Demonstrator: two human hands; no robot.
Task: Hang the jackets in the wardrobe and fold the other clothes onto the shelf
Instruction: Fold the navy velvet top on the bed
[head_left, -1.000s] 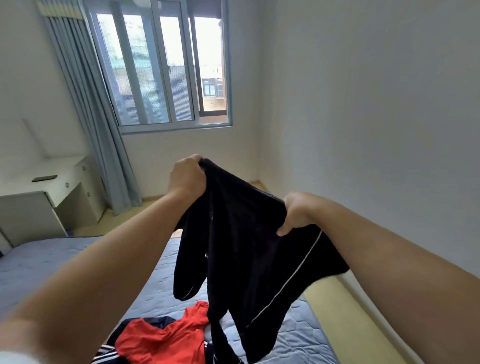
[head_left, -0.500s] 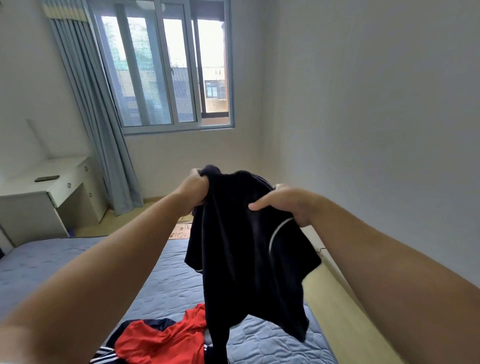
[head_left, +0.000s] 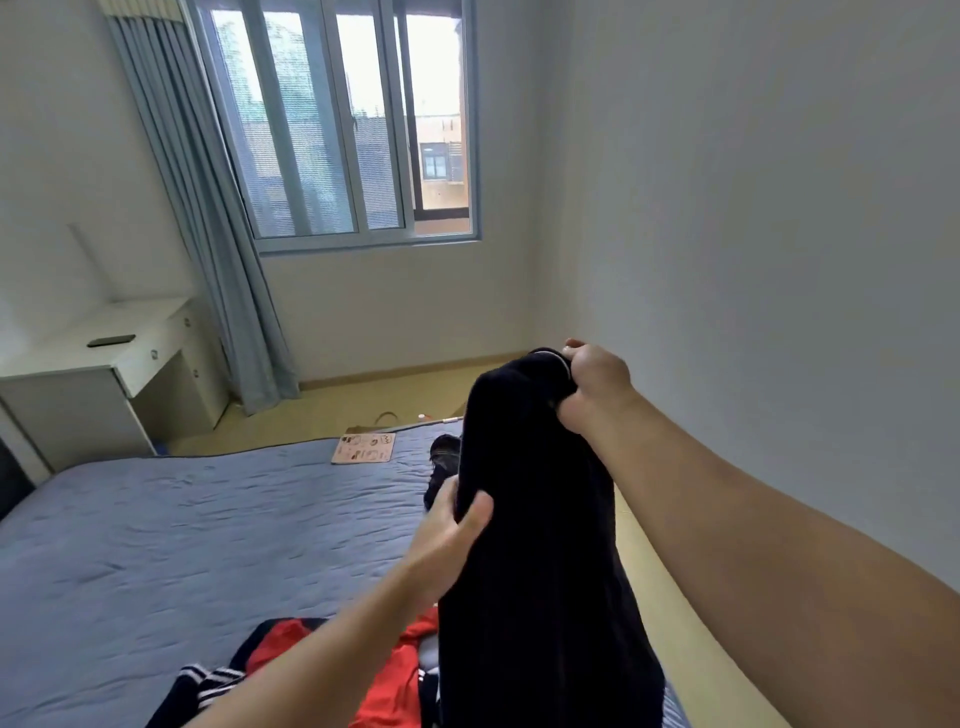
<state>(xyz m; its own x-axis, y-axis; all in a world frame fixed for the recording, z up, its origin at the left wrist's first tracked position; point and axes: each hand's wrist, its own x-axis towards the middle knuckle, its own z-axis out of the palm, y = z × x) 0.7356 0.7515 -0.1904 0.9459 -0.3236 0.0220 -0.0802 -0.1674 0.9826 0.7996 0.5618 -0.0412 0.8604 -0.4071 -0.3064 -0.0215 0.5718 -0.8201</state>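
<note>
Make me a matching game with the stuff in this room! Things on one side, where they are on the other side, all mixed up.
Things:
1 black garment
2 red garment
3 pink card
4 curtain

Places:
A beside the window
B gripped by the left hand and right hand
C far edge of the bed
D near end of the bed

Pairs: 1-B, 2-D, 3-C, 4-A.

Blue quilted bed (head_left: 182, 519); red-and-navy clothes (head_left: 405, 670), pink board (head_left: 363, 448) at far edge
</note>
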